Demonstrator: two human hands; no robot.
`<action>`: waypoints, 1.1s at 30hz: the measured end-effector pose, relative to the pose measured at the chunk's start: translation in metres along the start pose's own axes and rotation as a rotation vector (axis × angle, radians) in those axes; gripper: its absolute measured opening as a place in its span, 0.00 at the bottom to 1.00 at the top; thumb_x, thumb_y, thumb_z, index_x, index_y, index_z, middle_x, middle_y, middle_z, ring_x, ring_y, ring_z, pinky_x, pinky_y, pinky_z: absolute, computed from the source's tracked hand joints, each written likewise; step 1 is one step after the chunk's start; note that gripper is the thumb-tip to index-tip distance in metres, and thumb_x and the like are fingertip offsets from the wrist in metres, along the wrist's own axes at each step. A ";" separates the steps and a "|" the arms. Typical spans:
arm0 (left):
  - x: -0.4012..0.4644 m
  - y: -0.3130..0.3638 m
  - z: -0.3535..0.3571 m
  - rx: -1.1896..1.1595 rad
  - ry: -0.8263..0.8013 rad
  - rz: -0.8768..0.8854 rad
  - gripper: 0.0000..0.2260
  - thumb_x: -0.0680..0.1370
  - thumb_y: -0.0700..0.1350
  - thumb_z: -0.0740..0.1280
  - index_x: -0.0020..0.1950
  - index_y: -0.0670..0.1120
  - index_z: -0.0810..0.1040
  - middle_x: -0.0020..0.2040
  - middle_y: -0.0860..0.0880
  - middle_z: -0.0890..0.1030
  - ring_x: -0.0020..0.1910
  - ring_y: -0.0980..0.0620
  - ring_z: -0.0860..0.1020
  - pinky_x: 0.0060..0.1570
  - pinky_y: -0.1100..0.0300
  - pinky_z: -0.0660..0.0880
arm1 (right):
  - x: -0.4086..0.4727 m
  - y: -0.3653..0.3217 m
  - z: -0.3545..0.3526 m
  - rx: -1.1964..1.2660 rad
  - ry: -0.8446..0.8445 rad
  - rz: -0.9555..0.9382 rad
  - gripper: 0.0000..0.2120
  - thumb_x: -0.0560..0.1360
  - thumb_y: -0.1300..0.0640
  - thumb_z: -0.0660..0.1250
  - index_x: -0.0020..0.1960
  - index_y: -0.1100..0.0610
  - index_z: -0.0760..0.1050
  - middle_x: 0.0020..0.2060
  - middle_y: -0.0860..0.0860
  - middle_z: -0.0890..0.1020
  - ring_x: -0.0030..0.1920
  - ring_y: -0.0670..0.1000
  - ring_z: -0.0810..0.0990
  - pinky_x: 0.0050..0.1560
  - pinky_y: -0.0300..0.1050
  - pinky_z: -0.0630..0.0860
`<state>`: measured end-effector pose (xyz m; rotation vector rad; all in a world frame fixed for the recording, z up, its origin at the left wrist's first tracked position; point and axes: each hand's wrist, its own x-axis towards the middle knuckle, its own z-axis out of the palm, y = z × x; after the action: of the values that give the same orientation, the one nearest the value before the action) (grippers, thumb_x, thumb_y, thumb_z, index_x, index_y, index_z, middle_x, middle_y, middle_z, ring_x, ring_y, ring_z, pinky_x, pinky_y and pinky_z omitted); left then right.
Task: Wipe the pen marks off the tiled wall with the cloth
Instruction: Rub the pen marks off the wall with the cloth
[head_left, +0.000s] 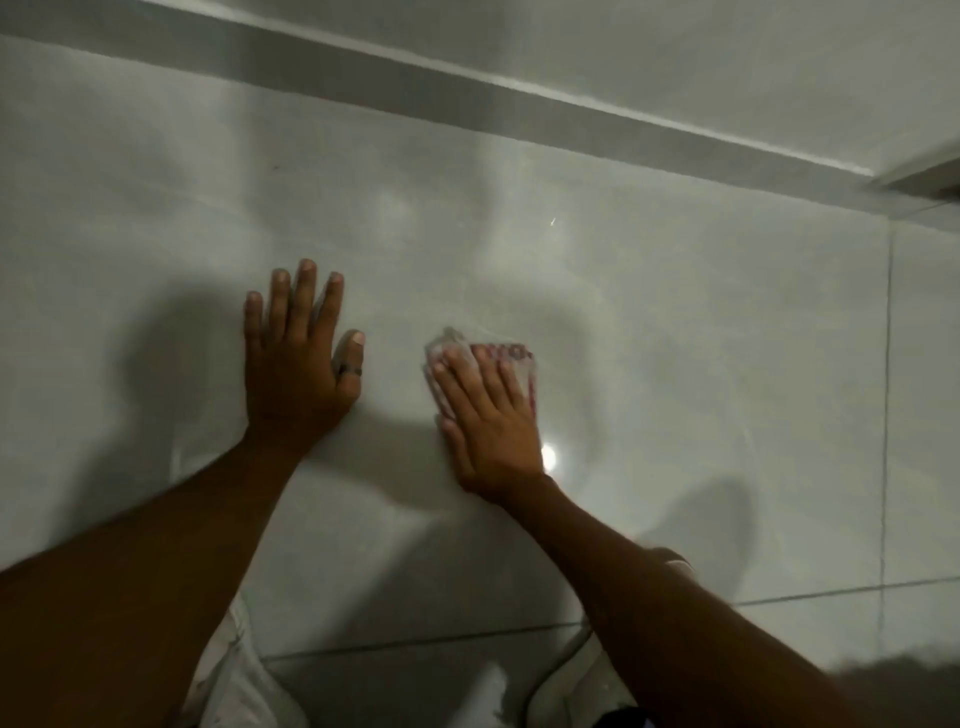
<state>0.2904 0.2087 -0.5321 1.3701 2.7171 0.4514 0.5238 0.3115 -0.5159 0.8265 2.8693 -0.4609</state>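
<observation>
RISKS: The cloth (501, 364) is small and bunched; the right hand (488, 415) covers most of it, so bare fingers may drag across the glossy tiled wall (675, 322) and smear ink instead of lifting it. Lighting is dim w/ a strong glare spot just beside the right wrist; no pen marks can be made out, possibly hidden under the cloth or washed out by reflection, so residue may be missed. Left hand (301, 358) bears weight on slick tile; a slip would shift the body and break wiping pressure.

POSE: Right hand flat, fingers extended, pressing cloth against wall, not clenched. Left hand open, palm flat on wall, fingers spread, holding nothing; approx. level w/ right hand, set apart to its left. Both forearms reach up and fwd
</observation>
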 end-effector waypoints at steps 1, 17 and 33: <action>0.000 0.000 0.000 -0.004 0.010 0.003 0.31 0.85 0.56 0.58 0.88 0.49 0.62 0.88 0.42 0.60 0.87 0.37 0.59 0.86 0.37 0.51 | -0.020 0.019 -0.001 -0.008 0.008 0.000 0.29 0.87 0.46 0.53 0.86 0.50 0.58 0.87 0.52 0.60 0.87 0.59 0.56 0.84 0.67 0.58; 0.000 0.001 0.004 0.036 0.013 0.005 0.31 0.85 0.56 0.58 0.88 0.48 0.61 0.88 0.41 0.60 0.87 0.36 0.59 0.86 0.36 0.52 | 0.073 0.094 -0.050 -0.029 0.096 0.320 0.31 0.87 0.46 0.50 0.87 0.54 0.53 0.88 0.55 0.55 0.88 0.58 0.51 0.88 0.61 0.47; -0.004 0.003 -0.005 -0.026 -0.073 -0.019 0.26 0.86 0.47 0.60 0.84 0.40 0.68 0.85 0.37 0.65 0.85 0.33 0.62 0.84 0.34 0.57 | 0.136 -0.041 -0.028 0.146 -0.080 -0.190 0.35 0.80 0.51 0.58 0.87 0.55 0.56 0.87 0.57 0.56 0.88 0.62 0.51 0.88 0.64 0.45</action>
<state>0.2948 0.2059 -0.5269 1.3258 2.6547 0.4245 0.3863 0.3550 -0.5055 0.5425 2.8785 -0.7147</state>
